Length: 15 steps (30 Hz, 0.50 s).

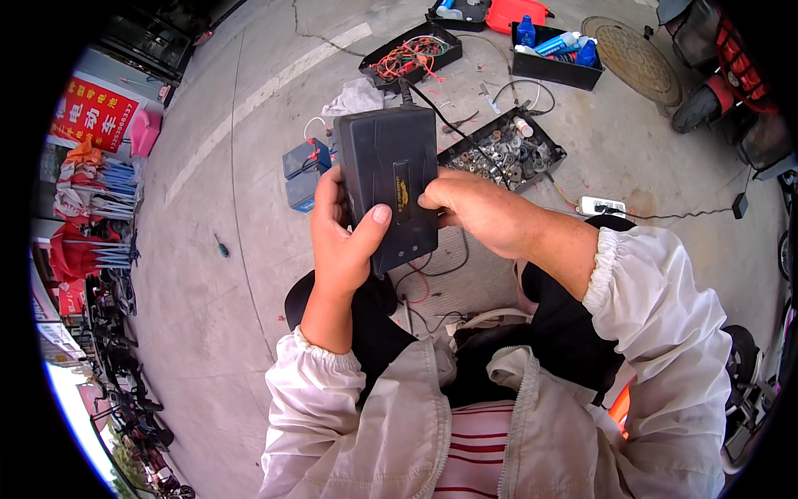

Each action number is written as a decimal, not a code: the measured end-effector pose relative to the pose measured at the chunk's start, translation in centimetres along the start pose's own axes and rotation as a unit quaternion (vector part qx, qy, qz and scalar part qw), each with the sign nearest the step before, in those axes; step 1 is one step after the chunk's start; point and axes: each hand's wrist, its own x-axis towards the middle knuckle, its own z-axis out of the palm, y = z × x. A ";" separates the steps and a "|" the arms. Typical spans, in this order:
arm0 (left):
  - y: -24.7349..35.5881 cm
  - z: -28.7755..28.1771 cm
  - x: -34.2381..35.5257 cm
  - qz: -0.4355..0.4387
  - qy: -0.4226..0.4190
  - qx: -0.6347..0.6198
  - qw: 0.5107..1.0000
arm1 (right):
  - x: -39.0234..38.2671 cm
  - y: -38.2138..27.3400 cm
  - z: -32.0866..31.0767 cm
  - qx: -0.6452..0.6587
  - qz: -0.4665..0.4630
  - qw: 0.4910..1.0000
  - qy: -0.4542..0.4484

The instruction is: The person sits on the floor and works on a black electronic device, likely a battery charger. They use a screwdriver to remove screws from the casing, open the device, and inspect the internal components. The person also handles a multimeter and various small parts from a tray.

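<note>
A black battery charger [378, 158], a box-shaped one with a cable coming out of its far end, is held up in front of me. My left hand [341, 237] grips its left side, thumb lying across the face near the lower end. At the right edge my right hand [478, 204] holds it too, the thumb tip on the face and the other fingers mostly hidden behind. Past the charger's left side sit blue-grey batteries [303, 175] with red leads. A grey rag [357, 97] lies just beyond its far end.
On the concrete stand a tray of nuts and washers [499, 154], a tray of coloured wires [411, 56] and a black box of tubes and bottles [559, 71]. A white power strip [600, 206] lies at right. A screwdriver [222, 245] is on the left floor. Cables trail between my legs.
</note>
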 end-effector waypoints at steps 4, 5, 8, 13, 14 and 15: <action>-0.3 -0.4 -0.1 -0.006 -0.010 -0.069 0.998 | -1.2 -1.4 0.4 -0.063 -0.054 0.996 0.023; -0.5 -0.4 -0.2 -0.016 -0.011 -0.095 0.995 | -1.4 -1.2 0.2 -0.068 -0.074 0.995 0.025; -0.8 -0.7 -0.2 -0.041 -0.025 -0.142 0.989 | -2.4 -2.4 0.3 -0.101 -0.085 0.991 0.022; -1.3 -0.6 -0.3 -0.072 -0.068 -0.205 0.974 | -3.5 -3.5 0.3 -0.154 -0.078 0.984 0.042; -1.2 -0.5 -0.3 -0.082 -0.070 -0.208 0.972 | -3.7 -3.8 0.4 -0.153 -0.073 0.984 0.045; -1.2 -0.4 -0.2 -0.091 -0.072 -0.211 0.971 | -3.9 -3.9 0.4 -0.154 -0.068 0.985 0.048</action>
